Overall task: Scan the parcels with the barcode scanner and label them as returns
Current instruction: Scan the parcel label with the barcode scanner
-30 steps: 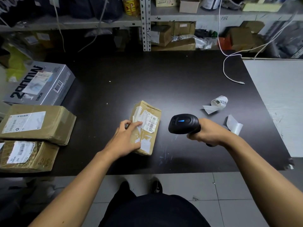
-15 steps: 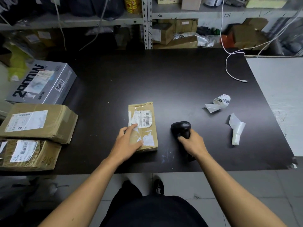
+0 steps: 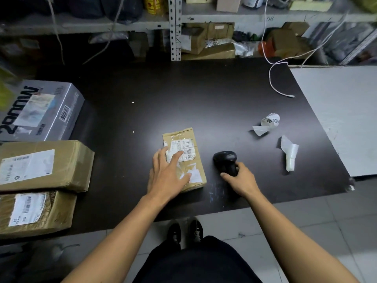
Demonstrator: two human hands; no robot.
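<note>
On the dark table [image 3: 183,94], the left hand [image 3: 167,176] lies spread, fingers straight, on a small brown parcel [image 3: 191,139] with a barcode label. Just beside it, the right hand [image 3: 242,180] grips the black barcode scanner [image 3: 225,160], whose head rests on the tabletop.

A second ago the right hand [image 3: 241,180] held the black handheld barcode scanner [image 3: 226,162] raised; now it rests on the dark counter [image 3: 204,94]. The left hand [image 3: 166,173] has flattened across the small brown taped cardboard parcel [image 3: 188,152], now squared.
</note>
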